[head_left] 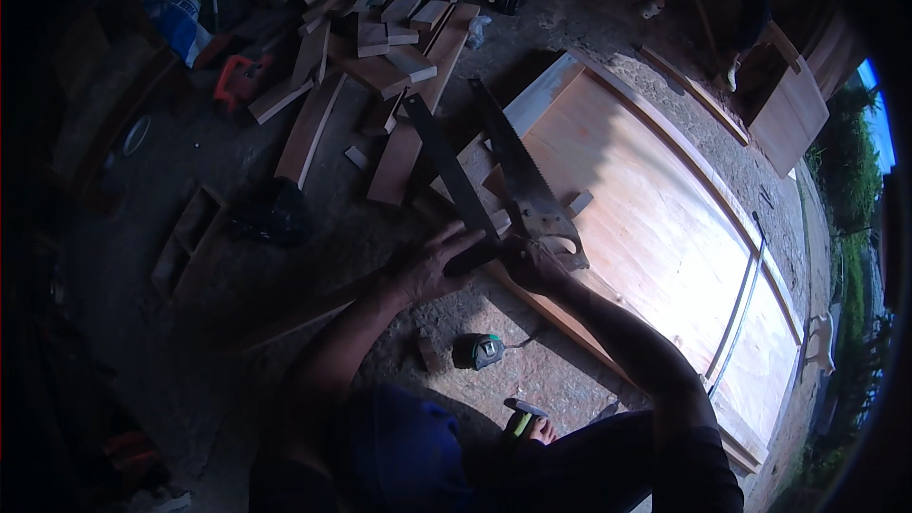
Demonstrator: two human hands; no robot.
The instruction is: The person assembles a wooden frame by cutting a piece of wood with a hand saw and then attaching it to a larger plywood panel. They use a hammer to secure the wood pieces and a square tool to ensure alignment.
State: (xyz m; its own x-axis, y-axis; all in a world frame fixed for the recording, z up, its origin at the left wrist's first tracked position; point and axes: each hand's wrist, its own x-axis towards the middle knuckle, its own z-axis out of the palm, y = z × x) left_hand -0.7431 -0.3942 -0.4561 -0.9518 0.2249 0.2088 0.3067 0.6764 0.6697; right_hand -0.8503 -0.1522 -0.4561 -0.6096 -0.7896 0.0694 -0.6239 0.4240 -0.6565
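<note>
My left hand (435,261) is closed round the stock of a dark try square (446,161), whose long flat blade points away to the far left. Close beside it, my right hand (532,266) is closed at the handle of a handsaw (521,161). The saw's toothed blade slants away from me, its far part passing over the edge of a large framed wooden panel (627,199). Both hands are near the panel's left edge, almost touching each other. Shadow hides some of the fingers.
Cut boards (399,47) lie piled at the far left. A tape measure (486,350) and a hammer (525,408) lie on the ground near me. A long thin metal bar (741,309) rests across the panel. Another person (731,0) is at the far right.
</note>
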